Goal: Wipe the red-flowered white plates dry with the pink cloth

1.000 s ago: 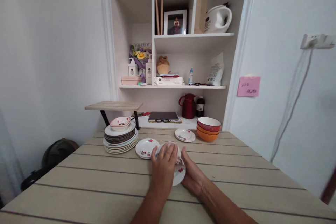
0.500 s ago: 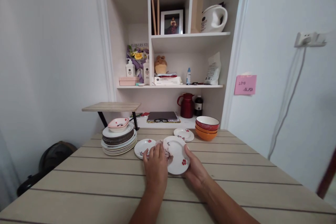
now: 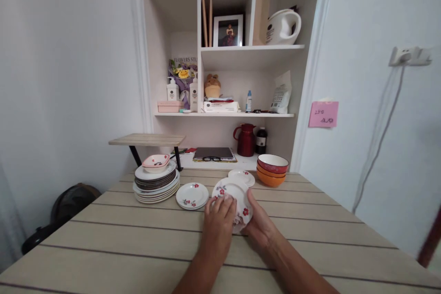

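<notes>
A small white plate with red flowers (image 3: 231, 187) is tilted up over the table, gripped at its right edge by my right hand (image 3: 260, 225). My left hand (image 3: 219, 223) presses a crumpled pale pink cloth (image 3: 238, 223) against the plate's face; its fingers cover much of the cloth. Left of the held plate lies a short stack of matching flowered plates (image 3: 192, 195). Behind it, partly hidden by the held plate, sit more flowered plates (image 3: 243, 176).
A tall stack of plates (image 3: 156, 188) topped by a pink-rimmed square bowl (image 3: 156, 161) stands left, near a small raised wooden stand (image 3: 147, 139). Orange and red bowls (image 3: 271, 177) are nested at right. Behind are a laptop (image 3: 213, 153) and a red jug (image 3: 245, 140).
My left hand has moved right and down with the cloth across the plate, from its left edge towards its lower middle. The plate has shifted slightly right in my right hand.
</notes>
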